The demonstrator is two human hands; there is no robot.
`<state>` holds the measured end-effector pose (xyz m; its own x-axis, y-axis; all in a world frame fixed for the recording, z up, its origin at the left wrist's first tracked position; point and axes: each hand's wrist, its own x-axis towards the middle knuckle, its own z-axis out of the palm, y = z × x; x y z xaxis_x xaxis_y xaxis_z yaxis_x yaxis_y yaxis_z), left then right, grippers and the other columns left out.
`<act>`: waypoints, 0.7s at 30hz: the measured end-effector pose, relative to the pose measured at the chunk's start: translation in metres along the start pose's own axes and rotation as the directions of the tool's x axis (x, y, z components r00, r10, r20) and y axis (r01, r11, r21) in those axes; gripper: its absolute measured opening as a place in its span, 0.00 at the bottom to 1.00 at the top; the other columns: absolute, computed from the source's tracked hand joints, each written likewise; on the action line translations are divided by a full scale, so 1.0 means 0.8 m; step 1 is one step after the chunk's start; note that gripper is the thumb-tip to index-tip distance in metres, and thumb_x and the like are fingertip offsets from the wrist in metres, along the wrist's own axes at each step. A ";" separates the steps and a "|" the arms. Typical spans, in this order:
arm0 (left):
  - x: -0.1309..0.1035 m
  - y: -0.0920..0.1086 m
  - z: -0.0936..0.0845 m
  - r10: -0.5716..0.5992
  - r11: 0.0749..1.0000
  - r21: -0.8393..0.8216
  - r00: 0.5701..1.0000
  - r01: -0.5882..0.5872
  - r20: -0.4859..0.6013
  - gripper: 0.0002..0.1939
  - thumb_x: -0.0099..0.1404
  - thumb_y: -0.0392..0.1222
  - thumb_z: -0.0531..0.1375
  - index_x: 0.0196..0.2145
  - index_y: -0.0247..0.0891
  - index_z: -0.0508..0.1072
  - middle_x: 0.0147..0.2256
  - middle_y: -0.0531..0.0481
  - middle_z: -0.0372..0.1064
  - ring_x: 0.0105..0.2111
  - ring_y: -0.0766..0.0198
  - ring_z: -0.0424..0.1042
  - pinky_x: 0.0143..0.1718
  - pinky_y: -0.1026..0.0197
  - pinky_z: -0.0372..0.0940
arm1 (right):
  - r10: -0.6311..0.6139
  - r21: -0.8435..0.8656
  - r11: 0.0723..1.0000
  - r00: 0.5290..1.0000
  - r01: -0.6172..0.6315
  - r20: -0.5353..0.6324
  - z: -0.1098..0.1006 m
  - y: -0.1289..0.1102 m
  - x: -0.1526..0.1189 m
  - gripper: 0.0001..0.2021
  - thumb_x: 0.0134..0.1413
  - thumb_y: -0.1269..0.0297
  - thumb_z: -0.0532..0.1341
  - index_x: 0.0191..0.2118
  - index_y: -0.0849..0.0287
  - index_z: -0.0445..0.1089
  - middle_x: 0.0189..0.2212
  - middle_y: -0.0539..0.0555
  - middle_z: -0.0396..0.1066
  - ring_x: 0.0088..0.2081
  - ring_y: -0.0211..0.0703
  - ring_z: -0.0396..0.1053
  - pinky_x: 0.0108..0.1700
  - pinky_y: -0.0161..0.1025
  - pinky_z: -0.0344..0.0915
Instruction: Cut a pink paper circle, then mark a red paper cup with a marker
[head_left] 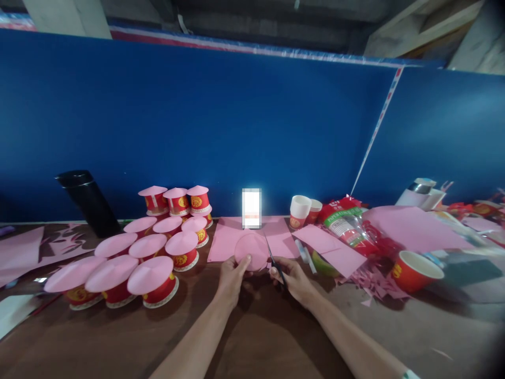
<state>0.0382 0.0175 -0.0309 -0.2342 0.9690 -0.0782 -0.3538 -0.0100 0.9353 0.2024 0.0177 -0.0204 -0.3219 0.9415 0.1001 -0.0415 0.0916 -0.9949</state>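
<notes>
My left hand point(233, 276) grips a round piece of pink paper point(251, 249) by its lower left edge, thumb on top. In my right hand point(292, 280) is a pair of scissors point(277, 268), its blades pointing up and away beside the disc's right edge. My fingers hide most of the handles. Behind the disc, larger sheets of pink paper point(224, 234) lie flat on the table. A bright phone-like screen point(251, 208), blurred out, stands just beyond the disc.
Several red paper cups with pink cone tops point(152, 276) stand in rows at left, near a black flask point(87, 202). To the right are white-and-red cups point(300, 210), a bag of paper cups point(347, 223), pink scraps point(376, 284) and a tilted red cup point(416, 271). A blue partition point(236, 116) rises behind.
</notes>
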 end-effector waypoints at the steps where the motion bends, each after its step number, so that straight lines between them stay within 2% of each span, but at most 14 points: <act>1: 0.000 0.000 0.000 0.001 1.000 0.001 1.000 -0.001 0.000 0.19 0.44 0.49 0.65 0.28 0.30 0.73 0.24 0.47 0.71 0.22 0.67 0.68 0.21 0.67 0.62 | 0.000 0.000 1.000 1.000 0.000 0.001 0.000 0.000 0.000 0.23 0.39 0.53 0.66 0.41 0.63 0.69 0.21 0.47 0.63 0.19 0.30 0.59 0.21 0.29 0.56; 21: 0.000 -0.002 -0.002 0.018 1.000 0.017 1.000 -0.018 0.012 0.19 0.45 0.50 0.65 0.29 0.29 0.73 0.24 0.47 0.71 0.22 0.66 0.68 0.22 0.66 0.62 | -0.020 -0.003 1.000 1.000 0.020 0.012 -0.005 0.015 0.004 0.21 0.41 0.55 0.65 0.41 0.63 0.69 0.21 0.47 0.63 0.19 0.30 0.58 0.21 0.30 0.55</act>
<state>0.0373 0.0169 -0.0329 -0.2293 0.9717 -0.0574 -0.3337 -0.0230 0.9424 0.2044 0.0233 -0.0321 -0.3320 0.9356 0.1204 -0.0455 0.1117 -0.9927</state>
